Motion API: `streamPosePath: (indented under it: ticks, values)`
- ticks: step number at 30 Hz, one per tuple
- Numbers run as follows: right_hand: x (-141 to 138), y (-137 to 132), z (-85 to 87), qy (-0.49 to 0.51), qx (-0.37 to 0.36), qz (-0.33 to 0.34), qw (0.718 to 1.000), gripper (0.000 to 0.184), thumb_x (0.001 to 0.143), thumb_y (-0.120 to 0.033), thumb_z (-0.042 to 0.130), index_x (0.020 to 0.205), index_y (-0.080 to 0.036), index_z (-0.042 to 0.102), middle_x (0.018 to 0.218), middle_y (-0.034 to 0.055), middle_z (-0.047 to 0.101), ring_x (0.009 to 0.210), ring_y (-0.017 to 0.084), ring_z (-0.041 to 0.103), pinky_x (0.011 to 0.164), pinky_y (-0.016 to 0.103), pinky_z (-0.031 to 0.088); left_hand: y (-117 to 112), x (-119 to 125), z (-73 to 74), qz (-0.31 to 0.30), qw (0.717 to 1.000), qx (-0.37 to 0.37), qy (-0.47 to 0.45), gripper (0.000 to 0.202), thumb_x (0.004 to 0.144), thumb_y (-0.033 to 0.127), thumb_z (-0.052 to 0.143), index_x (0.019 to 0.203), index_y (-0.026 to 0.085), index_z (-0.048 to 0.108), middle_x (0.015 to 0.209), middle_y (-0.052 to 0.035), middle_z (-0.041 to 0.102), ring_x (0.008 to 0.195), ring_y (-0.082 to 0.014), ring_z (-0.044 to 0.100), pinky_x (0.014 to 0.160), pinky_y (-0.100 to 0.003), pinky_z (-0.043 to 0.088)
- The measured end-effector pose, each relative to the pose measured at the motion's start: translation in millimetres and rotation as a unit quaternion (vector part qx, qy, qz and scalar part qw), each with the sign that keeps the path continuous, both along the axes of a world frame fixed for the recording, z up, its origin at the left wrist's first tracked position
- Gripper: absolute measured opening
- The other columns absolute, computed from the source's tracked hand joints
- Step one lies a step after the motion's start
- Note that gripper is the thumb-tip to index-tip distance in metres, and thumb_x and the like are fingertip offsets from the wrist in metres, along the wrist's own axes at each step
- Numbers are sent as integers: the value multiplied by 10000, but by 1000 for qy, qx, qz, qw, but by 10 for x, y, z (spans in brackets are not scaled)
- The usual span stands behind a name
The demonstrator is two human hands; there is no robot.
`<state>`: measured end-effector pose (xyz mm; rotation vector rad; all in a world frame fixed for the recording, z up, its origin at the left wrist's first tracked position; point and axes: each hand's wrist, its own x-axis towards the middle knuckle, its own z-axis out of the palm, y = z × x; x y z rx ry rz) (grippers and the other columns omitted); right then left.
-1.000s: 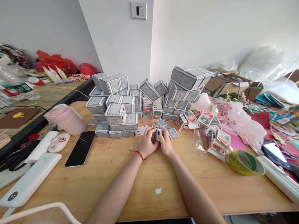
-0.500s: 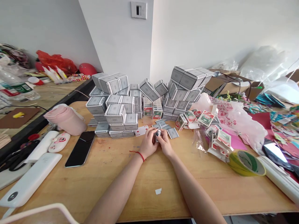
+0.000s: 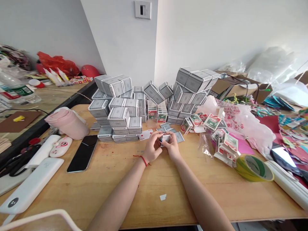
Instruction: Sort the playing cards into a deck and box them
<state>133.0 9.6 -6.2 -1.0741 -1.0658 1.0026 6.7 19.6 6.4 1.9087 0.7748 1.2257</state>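
My left hand [image 3: 152,148] and my right hand [image 3: 171,146] meet over the wooden table [image 3: 115,189], fingers curled round a small deck of playing cards [image 3: 165,138] held between them. A red string circles my left wrist. Loose grey-backed cards [image 3: 178,136] lie just beyond my fingers, with a face-up red card [image 3: 145,134] to their left. Behind them rises a wall of stacked grey-patterned card decks [image 3: 120,109]. Red and green card boxes [image 3: 211,122] lie scattered to the right.
On the left lie a black phone [image 3: 83,153], white power banks [image 3: 31,186] and a pink pouch [image 3: 68,123]. A yellow-green tape roll [image 3: 253,167] and a pink plastic bag [image 3: 250,125] sit right. A paper scrap [image 3: 163,197] lies between my forearms.
My hands stay in the same spot. The fingers have shifted on the deck, and the right hand now covers more of it from above.
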Motion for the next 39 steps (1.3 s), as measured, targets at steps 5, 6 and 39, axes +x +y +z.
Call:
streamPosePath:
  ticks: [5, 6, 39]
  values:
    - [40, 31, -38, 4, 12, -12, 1000, 637, 582, -329, 724, 1097, -266, 354, 1032, 47, 533, 843, 199, 557, 696, 339, 480, 72, 32, -26, 6, 978, -185, -99, 284, 777, 229, 450, 1039, 180, 549, 1129, -85, 517, 1009, -210, 522, 789, -340, 480]
    - [43, 34, -44, -10, 20, -16, 1000, 654, 581, -324, 728, 1112, -263, 351, 1047, 54, 531, 866, 204, 554, 723, 347, 472, 87, 42, -33, 6, 967, -227, -117, 276, 791, 276, 455, 1034, 174, 538, 1091, -82, 537, 962, -201, 542, 755, -332, 492]
    - [247, 138, -61, 196, -69, 86, 974, 528, 593, -305, 732, 1087, -265, 549, 1136, 69, 586, 1009, 237, 569, 789, 402, 488, 216, -50, -46, -69, 948, -295, -101, 498, 580, 164, 741, 1030, 147, 528, 1115, -105, 588, 1045, -198, 556, 953, -416, 428]
